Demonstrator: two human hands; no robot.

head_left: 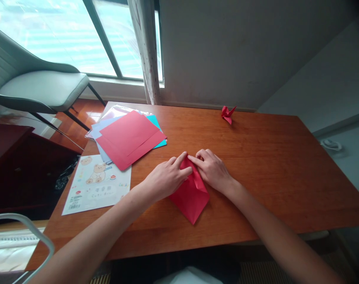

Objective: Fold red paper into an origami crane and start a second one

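A partly folded sheet of red origami paper lies on the table in front of me, one point facing me and the narrow end away. My left hand rests on its left side, index finger at the far tip and thumb on the middle of the paper. From the right, my right hand pinches the paper's far right edge near the tip, its other fingers curled. A raised flap shows between the two hands. The fingers hide part of the upper folds.
Stacked red paper sheets lie over blue ones at the table's left. Closer to me is a white sheet with a bear drawing. A folded red paper crane stands near the table's back edge. A chair stands beyond the left side.
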